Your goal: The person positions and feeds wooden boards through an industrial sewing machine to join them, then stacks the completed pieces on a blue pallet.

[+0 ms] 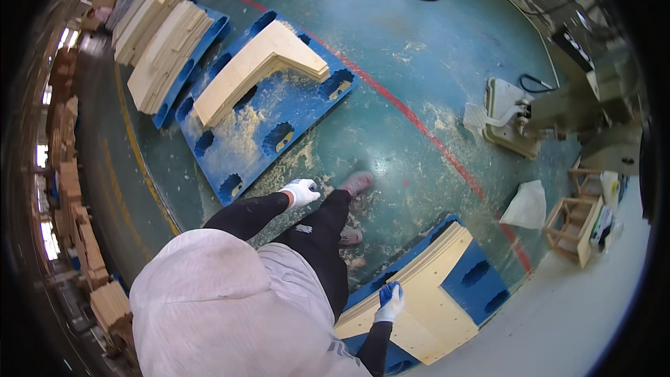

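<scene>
My left hand (301,193), in a white work glove, hangs beside my leg with fingers loosely apart and nothing visible in it. It is nearest to the corner of a blue plastic pallet (208,180) dusted with sawdust. A short stack of angled plywood pieces (262,63) lies on that pallet. My right hand (391,301), in a white glove with blue-coated fingers, is curled above a stack of curved plywood pieces (436,321); nothing shows in its grip. Whether it touches the top piece I cannot tell. Those pieces lie on another blue pallet (481,292).
Farther left, another pallet bears tall stacks of curved plywood (171,52). A machine with a pale base (509,119) stands at right, near a wooden frame box (572,223) and a white sack (525,206). A red line (419,122) crosses the sawdust-strewn green floor.
</scene>
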Motion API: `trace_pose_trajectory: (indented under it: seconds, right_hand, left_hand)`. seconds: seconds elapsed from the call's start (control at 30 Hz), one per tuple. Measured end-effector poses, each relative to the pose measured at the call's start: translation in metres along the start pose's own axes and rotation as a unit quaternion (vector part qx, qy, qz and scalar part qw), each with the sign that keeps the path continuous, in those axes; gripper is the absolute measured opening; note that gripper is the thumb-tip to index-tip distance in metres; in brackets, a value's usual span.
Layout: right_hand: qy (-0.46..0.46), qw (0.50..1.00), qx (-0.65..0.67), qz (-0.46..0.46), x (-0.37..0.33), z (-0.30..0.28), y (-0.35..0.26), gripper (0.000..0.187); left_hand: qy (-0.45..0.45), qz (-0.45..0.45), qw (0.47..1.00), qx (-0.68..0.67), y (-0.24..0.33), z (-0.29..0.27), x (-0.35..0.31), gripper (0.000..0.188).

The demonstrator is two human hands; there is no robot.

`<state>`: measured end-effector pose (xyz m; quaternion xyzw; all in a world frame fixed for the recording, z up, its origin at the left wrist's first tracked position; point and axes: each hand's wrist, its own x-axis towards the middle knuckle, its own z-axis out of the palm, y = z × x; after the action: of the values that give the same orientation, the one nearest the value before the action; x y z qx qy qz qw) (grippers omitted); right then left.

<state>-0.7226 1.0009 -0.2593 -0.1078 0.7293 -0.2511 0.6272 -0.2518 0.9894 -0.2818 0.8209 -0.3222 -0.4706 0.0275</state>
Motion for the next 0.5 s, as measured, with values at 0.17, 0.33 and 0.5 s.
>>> trace_pose_trajectory:
  seconds: [0.17, 0.33, 0.5]
  right_hand:
    - [-0.065, 0.989, -0.127, -0.051, 0.030, 0.140, -0.062, 0.029]
    - [-0.091, 0.972, -0.205, -0.063, 0.099, 0.343, -0.125, 0.028]
    - [-0.219, 0.838, -0.454, -0.207, 0.225, 0.603, -0.120, 0.030]
  left_hand:
    - [0.043, -0.060, 0.981, -0.177, -0.047, -0.079, 0.064, 0.059]
    - [0.114, -0.091, 0.950, -0.275, -0.083, -0.168, 0.226, 0.053]
    - [0.152, -0.081, 0.889, -0.424, -0.123, -0.210, 0.382, 0.039]
